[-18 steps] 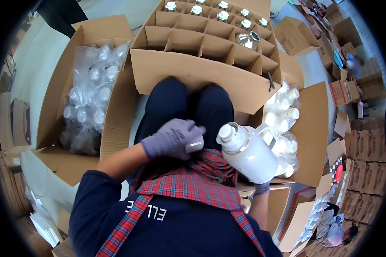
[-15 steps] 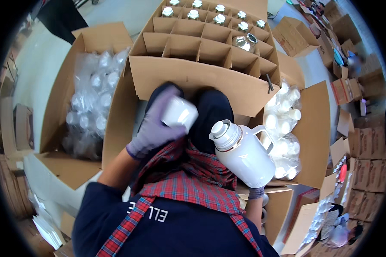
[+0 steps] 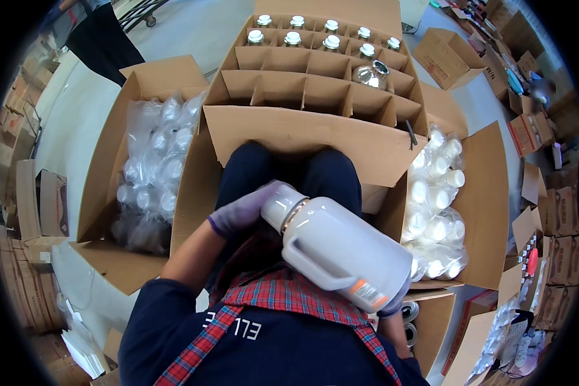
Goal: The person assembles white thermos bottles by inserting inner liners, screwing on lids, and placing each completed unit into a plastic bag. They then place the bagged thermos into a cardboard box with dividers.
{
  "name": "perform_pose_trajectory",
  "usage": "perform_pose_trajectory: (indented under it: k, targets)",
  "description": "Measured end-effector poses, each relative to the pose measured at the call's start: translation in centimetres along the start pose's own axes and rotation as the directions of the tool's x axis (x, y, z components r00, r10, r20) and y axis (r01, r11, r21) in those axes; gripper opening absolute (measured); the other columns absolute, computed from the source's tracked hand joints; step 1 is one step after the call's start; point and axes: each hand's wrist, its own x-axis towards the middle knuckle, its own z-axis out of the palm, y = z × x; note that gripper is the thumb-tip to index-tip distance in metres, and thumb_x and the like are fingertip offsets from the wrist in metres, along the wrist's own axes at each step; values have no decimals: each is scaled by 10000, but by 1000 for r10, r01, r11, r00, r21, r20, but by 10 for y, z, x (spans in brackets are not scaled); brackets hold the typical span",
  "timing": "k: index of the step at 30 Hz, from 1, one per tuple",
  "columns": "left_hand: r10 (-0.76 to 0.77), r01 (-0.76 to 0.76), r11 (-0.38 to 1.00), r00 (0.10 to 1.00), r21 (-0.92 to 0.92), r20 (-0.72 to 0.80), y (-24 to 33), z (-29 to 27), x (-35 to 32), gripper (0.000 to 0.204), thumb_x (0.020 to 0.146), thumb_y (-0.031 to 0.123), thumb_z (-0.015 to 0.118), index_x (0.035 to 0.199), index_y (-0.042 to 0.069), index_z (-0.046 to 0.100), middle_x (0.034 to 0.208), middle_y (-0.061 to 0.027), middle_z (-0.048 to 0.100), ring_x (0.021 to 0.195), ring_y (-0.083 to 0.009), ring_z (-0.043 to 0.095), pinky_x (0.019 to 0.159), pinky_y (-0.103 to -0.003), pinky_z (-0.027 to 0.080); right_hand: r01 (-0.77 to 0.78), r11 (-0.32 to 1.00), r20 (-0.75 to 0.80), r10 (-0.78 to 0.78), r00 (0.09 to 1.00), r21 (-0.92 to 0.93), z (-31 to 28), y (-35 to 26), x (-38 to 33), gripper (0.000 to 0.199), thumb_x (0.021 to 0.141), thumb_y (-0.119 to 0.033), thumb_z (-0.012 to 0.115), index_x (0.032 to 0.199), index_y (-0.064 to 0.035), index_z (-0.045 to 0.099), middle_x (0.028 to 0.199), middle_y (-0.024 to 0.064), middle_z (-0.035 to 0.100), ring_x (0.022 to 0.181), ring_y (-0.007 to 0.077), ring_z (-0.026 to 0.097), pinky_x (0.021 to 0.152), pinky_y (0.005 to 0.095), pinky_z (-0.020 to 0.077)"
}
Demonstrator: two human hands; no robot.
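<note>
A white plastic jug (image 3: 344,251) with a moulded handle lies tilted across my lap, neck pointing up-left. My left hand (image 3: 241,209), in a grey glove, wraps the white cap (image 3: 280,204) on the jug's neck. My right hand (image 3: 392,302), also gloved, grips the jug's base from below and is mostly hidden behind it. A divided cardboard box (image 3: 315,90) stands in front of my knees, with capped jugs in its far cells and empty cells nearer me.
An open box of bagged white jugs (image 3: 434,206) sits at my right. Another open box (image 3: 151,174) at my left holds clear bags of white parts. Stacked and loose cartons line both sides. A person in dark clothes (image 3: 100,38) stands far left.
My left hand brought the white cap from the lap up onto the jug's neck. The jug has tipped flatter and moved closer to me.
</note>
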Motion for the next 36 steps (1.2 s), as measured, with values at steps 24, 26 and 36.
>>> perform_pose_trajectory:
  k: [24, 26, 36]
  targets:
    - [457, -179, 758, 832, 627, -315, 83, -6, 39, 408, 914, 252, 598, 1188, -48, 624, 1196, -173, 631, 1091, -279, 605, 974, -402, 456, 869, 448, 515, -705, 488, -209, 219, -64, 97, 291, 792, -242, 685, 991, -47, 601, 1038, 151, 610, 968, 326, 614, 814, 427, 512]
    - [168, -144, 786, 986, 601, 18, 65, -29, 65, 537, 909, 347, 616, 1226, -86, 593, 1182, -170, 628, 1086, -249, 588, 973, -375, 443, 866, 412, 371, -785, 495, -283, 171, -41, 95, 317, 812, -213, 681, 1056, -21, 615, 1129, 176, 612, 1041, 337, 614, 896, 434, 508]
    - [284, -38, 812, 897, 583, -338, 32, -32, 66, 468, 1021, 294, 450, 1334, -40, 547, 1353, -168, 564, 1216, -264, 545, 1049, -378, 413, -912, 313, -960, -173, 219, -265, -378, 130, -126, 407, 825, -166, 615, 1220, -79, 650, 1252, 184, 633, 1112, 375, 624, 981, 426, 493]
